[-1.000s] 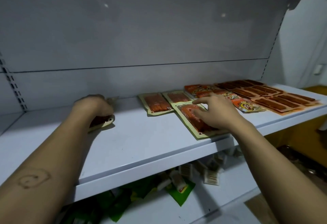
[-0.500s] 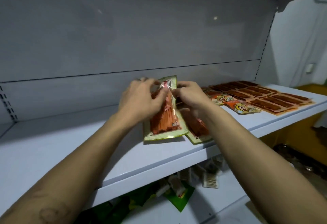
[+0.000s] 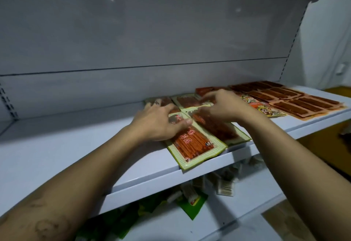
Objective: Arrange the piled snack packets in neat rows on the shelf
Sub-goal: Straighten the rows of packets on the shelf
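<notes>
A green-bordered packet of orange-red snack sticks (image 3: pixel 195 144) lies flat near the front edge of the white shelf (image 3: pixel 79 155). My left hand (image 3: pixel 161 122) rests on its upper end with fingers spread. A second green-bordered packet (image 3: pixel 222 128) lies just to its right, and my right hand (image 3: pixel 223 105) touches its far end with relaxed fingers. Two more packets of the same kind (image 3: pixel 187 101) sit in a row behind them, partly hidden by my hands.
Orange cartoon packets (image 3: pixel 264 107) and rows of dark brown snack packets (image 3: pixel 298 102) fill the shelf's right part. The lower shelf holds green packets (image 3: pixel 191 202) and small loose packets (image 3: pixel 226 189). The shelf's back panel stands close behind the rows.
The packet that both hands held upright half a second ago now lies flat on the shelf, left of the front packet. Both hands have come down onto the packets.
</notes>
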The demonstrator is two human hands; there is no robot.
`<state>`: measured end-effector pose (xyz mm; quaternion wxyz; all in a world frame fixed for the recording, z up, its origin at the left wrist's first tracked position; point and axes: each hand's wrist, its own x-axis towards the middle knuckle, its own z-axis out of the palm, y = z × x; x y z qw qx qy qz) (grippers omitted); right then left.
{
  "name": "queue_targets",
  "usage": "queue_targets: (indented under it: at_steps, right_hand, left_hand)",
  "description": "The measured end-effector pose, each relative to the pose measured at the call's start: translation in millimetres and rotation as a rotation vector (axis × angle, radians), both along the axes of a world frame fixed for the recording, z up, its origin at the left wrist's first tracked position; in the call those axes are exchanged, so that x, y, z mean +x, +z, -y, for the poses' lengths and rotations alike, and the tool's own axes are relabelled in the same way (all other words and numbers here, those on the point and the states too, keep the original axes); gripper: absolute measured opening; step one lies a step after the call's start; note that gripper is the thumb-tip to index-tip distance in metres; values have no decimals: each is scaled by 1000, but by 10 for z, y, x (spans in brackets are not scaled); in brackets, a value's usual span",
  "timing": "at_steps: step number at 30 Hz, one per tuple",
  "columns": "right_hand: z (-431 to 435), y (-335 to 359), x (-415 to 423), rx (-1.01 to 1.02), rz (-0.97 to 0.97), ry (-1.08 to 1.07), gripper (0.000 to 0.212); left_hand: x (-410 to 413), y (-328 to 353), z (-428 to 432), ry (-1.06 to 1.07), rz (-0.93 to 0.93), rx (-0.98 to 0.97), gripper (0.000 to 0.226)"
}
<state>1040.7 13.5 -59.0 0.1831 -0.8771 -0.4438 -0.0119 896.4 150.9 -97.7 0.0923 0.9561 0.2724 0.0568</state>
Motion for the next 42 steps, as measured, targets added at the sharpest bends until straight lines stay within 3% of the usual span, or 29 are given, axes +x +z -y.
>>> queue_targets:
  at_steps: [4,17,21,24,27,32,42]
  right_hand:
    - [103,-242,19,-246,-96,48,47]
    - [200,-441,139,-68,-108,94,47]
    - [162,-231,163,75,-163,84,49]
    - [67,-18,132,94,-111,100,52]
    - [-126,153,-83,70,-18,151,59]
    - [-543,244,-753,-14,183,302,76]
    - [-1282,196,-3002,7,168,568,86]
  left_hand:
    - [14,-33,24,-69,-165,-49,109]
    - [65,-97,-156,-143,-117,-47,91]
    - [67,-86,-261,-159,-5,-91,94]
    - [-7,-38,-317,-127,108,-108,99]
    - [-180,42,-343,-74,91,-8,93]
    - [-852,94,-462,18,68,187,76]
    - [-3468,277,-813,330,113,284,87]
